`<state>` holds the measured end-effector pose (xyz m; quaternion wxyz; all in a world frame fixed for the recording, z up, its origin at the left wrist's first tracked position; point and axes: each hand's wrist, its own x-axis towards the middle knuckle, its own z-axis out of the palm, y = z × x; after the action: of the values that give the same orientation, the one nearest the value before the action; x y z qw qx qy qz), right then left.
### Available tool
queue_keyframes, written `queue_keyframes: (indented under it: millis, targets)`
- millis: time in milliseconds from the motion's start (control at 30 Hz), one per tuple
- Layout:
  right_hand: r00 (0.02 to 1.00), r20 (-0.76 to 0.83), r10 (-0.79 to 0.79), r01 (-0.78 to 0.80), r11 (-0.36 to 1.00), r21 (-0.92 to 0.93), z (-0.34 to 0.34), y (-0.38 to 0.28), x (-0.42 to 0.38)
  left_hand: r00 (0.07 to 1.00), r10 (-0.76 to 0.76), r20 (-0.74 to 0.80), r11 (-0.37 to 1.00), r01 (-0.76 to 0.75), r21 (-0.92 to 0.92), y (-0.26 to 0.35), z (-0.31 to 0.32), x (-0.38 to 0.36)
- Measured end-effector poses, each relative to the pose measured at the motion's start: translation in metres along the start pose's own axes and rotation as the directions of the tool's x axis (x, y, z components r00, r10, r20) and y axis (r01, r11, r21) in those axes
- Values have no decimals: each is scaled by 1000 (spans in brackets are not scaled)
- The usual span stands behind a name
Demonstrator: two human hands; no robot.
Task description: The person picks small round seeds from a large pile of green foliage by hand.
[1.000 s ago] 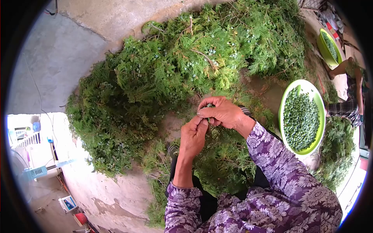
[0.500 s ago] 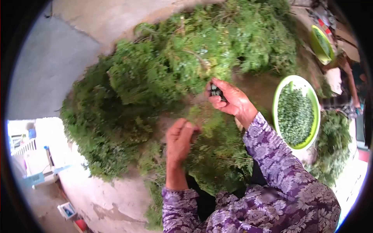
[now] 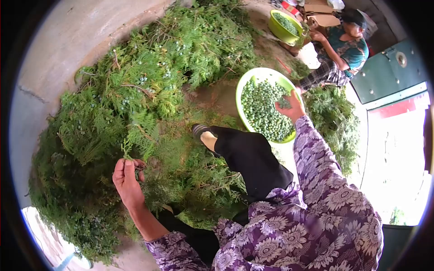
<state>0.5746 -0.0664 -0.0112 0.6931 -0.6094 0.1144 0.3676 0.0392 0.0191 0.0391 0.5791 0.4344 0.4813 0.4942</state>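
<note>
My left hand (image 3: 129, 183) pinches a small green conifer sprig (image 3: 126, 148) between thumb and fingertips, beside the large heap of cut branches (image 3: 86, 131). Over the right part of a lime-green basin (image 3: 244, 118), my right hand (image 3: 293, 107) has its thumb and fingers apart. Small round green cones (image 3: 266, 113) fill much of that basin, and a few blurred ones show between thumb and fingers. Flat, scaly foliage and bluish cones cover the branches in the heap.
A person (image 3: 343, 49) sits at the upper right, a hand near another green basin (image 3: 282, 28) of cones. More branches (image 3: 332, 122) lie right of my basin. My shoe (image 3: 205, 135) rests among loose foliage (image 3: 203, 180). A green metal panel (image 3: 393, 67) stands far right.
The view has swung right. My right hand has moved from the branches to the basin and opened from its handful of cones. My left hand now shows a sprig in its pinch.
</note>
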Motion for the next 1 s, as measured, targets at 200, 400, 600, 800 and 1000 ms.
queue_keyframes:
  millis: [200,400,600,800,1000]
  targets:
    - [959,85,-269,279,868,-411,-39,-57,-30,1000,-27,-6,997,28,73,3,6,-2]
    - [949,260,-176,225,959,-173,-70,-54,24,999,-47,-12,999,47,1,11,1,-2]
    - [875,448,184,-7,930,-368,47,24,-74,1000,8,-28,979,-13,-202,4,-20,7]
    - [610,701,370,365,654,-663,131,108,-203,1000,-12,-29,946,2,-323,9,-36,5]
    - [382,821,424,520,636,-570,155,136,-253,997,-18,-78,924,-13,-383,17,-47,0]
